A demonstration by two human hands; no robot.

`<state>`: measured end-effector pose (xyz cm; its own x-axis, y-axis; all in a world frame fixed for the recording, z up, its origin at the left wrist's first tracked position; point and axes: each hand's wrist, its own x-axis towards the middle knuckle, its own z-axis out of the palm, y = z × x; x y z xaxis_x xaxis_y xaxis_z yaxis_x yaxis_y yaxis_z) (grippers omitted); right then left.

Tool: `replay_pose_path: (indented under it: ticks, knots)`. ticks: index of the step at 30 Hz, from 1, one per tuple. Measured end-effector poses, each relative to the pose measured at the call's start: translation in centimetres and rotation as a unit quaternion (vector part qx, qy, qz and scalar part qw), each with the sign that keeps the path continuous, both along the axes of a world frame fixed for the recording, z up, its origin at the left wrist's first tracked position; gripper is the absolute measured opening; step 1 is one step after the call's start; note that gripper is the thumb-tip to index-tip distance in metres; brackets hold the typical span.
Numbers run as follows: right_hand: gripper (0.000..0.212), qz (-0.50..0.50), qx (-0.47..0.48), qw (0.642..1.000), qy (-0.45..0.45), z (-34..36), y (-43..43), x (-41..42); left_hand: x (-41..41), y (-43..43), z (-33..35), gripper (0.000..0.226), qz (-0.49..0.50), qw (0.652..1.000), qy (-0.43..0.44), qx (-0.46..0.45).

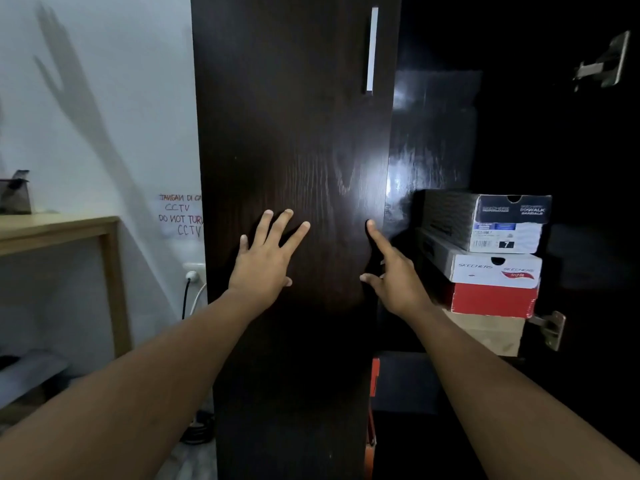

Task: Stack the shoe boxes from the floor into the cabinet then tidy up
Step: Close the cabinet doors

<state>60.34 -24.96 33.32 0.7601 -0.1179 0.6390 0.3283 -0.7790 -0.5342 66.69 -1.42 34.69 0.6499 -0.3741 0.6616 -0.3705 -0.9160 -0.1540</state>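
A dark wooden cabinet door [294, 150] with a slim silver handle [371, 50] fills the middle of the view. My left hand [265, 261] lies flat on its front with fingers spread. My right hand [394, 275] is at the door's right edge, index finger straight along it and thumb on the front. Inside the open cabinet, right of the door, stands a stack of shoe boxes: a dark blue and white box [498, 223] on top, a white and red box [491, 285] under it, a brown box [491, 334] below. An orange box edge [374, 379] shows lower down.
A light wooden table [59, 230] stands at the left against a white wall with a handwritten CCTV note [180, 216]. A wall socket with cables [192, 275] sits beside the door. Metal hinges [602, 64] are on the cabinet's dark right side.
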Motion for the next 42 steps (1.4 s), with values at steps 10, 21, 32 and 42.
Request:
replay_pose_path:
  ticks: [10,21,32,42]
  knots:
    - [0.086,0.018,-0.01,0.998,0.052,1.6,-0.1,-1.5,-2.2,0.6,2.6,0.101,-0.046,0.993,0.105,-0.009]
    - [0.026,-0.08,0.098,0.984,-0.122,4.1,-7.7,-25.6,-17.9,-11.0,5.2,0.074,-0.314,0.936,0.132,-0.086]
    - [0.018,-0.18,0.136,0.952,-0.208,2.7,-18.9,-39.8,-33.4,-27.7,9.1,0.069,-0.461,0.886,0.015,-0.059]
    - [0.01,-0.01,0.327,0.936,-0.132,2.5,-19.9,-38.3,-33.7,-30.6,9.4,0.062,-0.432,0.9,-0.014,-0.058]
